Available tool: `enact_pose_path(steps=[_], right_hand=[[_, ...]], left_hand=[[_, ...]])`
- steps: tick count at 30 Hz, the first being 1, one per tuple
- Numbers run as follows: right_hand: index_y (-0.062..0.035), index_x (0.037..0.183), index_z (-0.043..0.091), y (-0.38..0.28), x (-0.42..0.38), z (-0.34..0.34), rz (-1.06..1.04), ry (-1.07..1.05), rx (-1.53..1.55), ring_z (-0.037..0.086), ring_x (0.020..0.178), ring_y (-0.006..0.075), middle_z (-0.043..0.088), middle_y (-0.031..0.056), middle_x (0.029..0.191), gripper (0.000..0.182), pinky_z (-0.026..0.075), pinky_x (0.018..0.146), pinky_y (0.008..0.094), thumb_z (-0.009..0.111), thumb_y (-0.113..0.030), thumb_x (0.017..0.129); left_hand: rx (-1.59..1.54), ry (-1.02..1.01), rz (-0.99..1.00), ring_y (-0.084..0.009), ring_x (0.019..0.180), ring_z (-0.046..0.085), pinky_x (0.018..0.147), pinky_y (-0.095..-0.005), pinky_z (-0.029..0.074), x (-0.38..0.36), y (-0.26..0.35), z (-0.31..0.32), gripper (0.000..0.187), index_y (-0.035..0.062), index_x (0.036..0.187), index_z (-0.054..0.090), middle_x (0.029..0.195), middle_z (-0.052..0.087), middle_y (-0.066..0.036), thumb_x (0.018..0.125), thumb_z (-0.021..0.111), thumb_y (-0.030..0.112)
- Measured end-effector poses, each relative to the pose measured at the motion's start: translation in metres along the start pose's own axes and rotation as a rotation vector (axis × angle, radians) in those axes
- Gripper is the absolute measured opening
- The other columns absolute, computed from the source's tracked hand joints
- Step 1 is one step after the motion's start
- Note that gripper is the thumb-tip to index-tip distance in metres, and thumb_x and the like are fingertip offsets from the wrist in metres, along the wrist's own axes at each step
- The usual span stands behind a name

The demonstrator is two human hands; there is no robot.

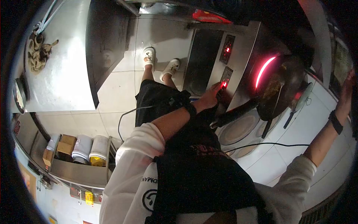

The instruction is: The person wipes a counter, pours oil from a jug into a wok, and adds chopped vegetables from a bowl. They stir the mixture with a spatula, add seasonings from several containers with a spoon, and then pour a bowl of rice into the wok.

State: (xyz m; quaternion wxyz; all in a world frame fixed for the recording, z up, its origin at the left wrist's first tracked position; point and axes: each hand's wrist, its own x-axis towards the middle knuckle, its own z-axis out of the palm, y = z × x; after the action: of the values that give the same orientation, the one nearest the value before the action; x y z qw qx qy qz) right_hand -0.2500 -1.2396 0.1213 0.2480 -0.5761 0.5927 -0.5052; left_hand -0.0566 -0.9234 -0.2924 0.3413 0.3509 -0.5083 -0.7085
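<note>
My left hand (209,99) reaches to the front of the cooker, index finger stretched out onto a control panel (226,76) with a glowing red digit. Nothing shows in that hand. A second panel (226,49) with a red digit sits above it in the picture. On the cooker a dark wok (267,99) stands partly over a glowing red heating ring (263,72); its long handle (236,115) points toward my body. A dark-handled utensil (267,128) leans in the wok. Out at the right edge, my right hand (346,93) is against something dark, its fingers mostly lost in shadow.
Round pale discs (238,127) lie beside the wok handle on white tiles (261,164). A black cable (276,144) crosses there. At left stands a steel counter (63,82) with a crumpled cloth (37,54). Below it, a shelf (76,173) holds tubs (99,147) and boxes.
</note>
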Motion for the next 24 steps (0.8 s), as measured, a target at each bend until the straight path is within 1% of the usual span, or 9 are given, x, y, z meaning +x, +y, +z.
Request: enact_pose_path(steps=[3, 10, 12, 13, 15, 17, 19, 21, 24], right_hand=[[0.001, 0.104, 0.054, 0.005, 0.004, -0.014, 0.03, -0.104, 0.115, 0.046, 0.07, 0.0192, 0.051, 0.0089, 0.08, 0.026, 0.04, 0.067, 0.0302, 0.042, -0.018, 0.09], [0.0008, 0.103, 0.054, 0.008, 0.002, -0.017, -0.008, -0.027, 0.056, 0.048, 0.069, 0.0184, 0.05, 0.0076, 0.08, 0.025, 0.041, 0.066, 0.0294, 0.042, -0.017, 0.09], [0.0004, 0.104, 0.053, 0.014, 0.019, -0.022, 0.092, 0.542, -0.006, 0.048, 0.07, 0.0184, 0.051, 0.0077, 0.081, 0.025, 0.042, 0.067, 0.0296, 0.043, -0.018, 0.09], [0.0004, 0.104, 0.053, 0.012, 0.013, -0.019, 0.091, 0.541, -0.004, 0.048, 0.07, 0.0184, 0.051, 0.0077, 0.081, 0.025, 0.042, 0.067, 0.0296, 0.043, -0.018, 0.09], [-0.0001, 0.105, 0.053, 0.006, -0.008, -0.01, 0.044, -0.007, 0.116, 0.048, 0.07, 0.0178, 0.051, 0.0076, 0.083, 0.025, 0.043, 0.067, 0.0293, 0.043, -0.018, 0.09], [-0.0004, 0.105, 0.052, 0.006, -0.005, -0.015, 0.061, -0.024, 0.137, 0.049, 0.07, 0.0176, 0.052, 0.0078, 0.083, 0.025, 0.044, 0.067, 0.029, 0.042, -0.018, 0.09], [-0.0007, 0.105, 0.052, 0.008, 0.0, -0.026, 0.082, -0.042, 0.153, 0.049, 0.069, 0.0174, 0.053, 0.008, 0.083, 0.025, 0.045, 0.066, 0.0288, 0.041, -0.018, 0.091], [-0.0014, 0.104, 0.051, 0.008, 0.004, -0.031, 0.104, -0.197, 0.185, 0.05, 0.067, 0.0169, 0.053, 0.0081, 0.08, 0.024, 0.047, 0.064, 0.0278, 0.041, -0.018, 0.091], [-0.0017, 0.103, 0.051, 0.008, -0.001, -0.02, 0.084, -0.059, 0.187, 0.051, 0.064, 0.0161, 0.053, 0.0072, 0.078, 0.023, 0.047, 0.06, 0.0259, 0.041, -0.018, 0.091]], left_hand=[[0.016, 0.008, -0.005, -0.0375, 0.121, 0.031, 0.101, -0.0385, 0.029, 0.002, -0.004, 0.003, 0.075, 0.0105, 0.135, 0.024, 0.129, 0.03, -0.021, 0.065, 0.045, -0.01], [0.042, -0.055, -0.06, -0.038, 0.118, 0.034, 0.1, -0.0378, 0.032, 0.006, -0.008, -0.001, 0.08, 0.0132, 0.136, 0.02, 0.129, 0.028, -0.02, 0.064, 0.045, -0.009], [0.064, -0.113, -0.12, -0.0379, 0.117, 0.035, 0.099, -0.0382, 0.033, 0.011, -0.01, -0.005, 0.08, 0.0139, 0.136, 0.02, 0.129, 0.028, -0.02, 0.064, 0.045, -0.009], [0.085, -0.172, -0.176, -0.0377, 0.117, 0.036, 0.098, -0.0385, 0.034, 0.012, -0.01, -0.007, 0.08, 0.0147, 0.136, 0.02, 0.129, 0.028, -0.019, 0.064, 0.045, -0.01], [0.107, -0.154, -0.12, -0.0378, 0.116, 0.037, 0.097, -0.0389, 0.036, 0.01, -0.007, -0.012, 0.08, 0.0149, 0.136, 0.02, 0.129, 0.028, -0.019, 0.064, 0.045, -0.01], [0.131, -0.137, -0.062, -0.0378, 0.115, 0.038, 0.096, -0.0394, 0.037, 0.01, -0.001, -0.014, 0.08, 0.015, 0.136, 0.02, 0.128, 0.029, -0.019, 0.065, 0.046, -0.01], [0.065, -0.122, -0.213, -0.0373, 0.115, 0.037, 0.096, -0.039, 0.037, 0.009, 0.011, -0.011, 0.08, 0.0147, 0.137, 0.019, 0.129, 0.029, -0.019, 0.065, 0.045, -0.01], [0.069, -0.122, -0.19, -0.0371, 0.117, 0.036, 0.097, -0.0386, 0.036, 0.01, 0.007, -0.009, 0.08, 0.0149, 0.137, 0.019, 0.129, 0.029, -0.02, 0.065, 0.045, -0.01], [0.12, -0.127, -0.116, -0.0367, 0.119, 0.033, 0.098, -0.0377, 0.035, 0.01, -0.004, -0.01, 0.081, 0.0155, 0.137, 0.017, 0.129, 0.028, -0.019, 0.065, 0.044, -0.011]])
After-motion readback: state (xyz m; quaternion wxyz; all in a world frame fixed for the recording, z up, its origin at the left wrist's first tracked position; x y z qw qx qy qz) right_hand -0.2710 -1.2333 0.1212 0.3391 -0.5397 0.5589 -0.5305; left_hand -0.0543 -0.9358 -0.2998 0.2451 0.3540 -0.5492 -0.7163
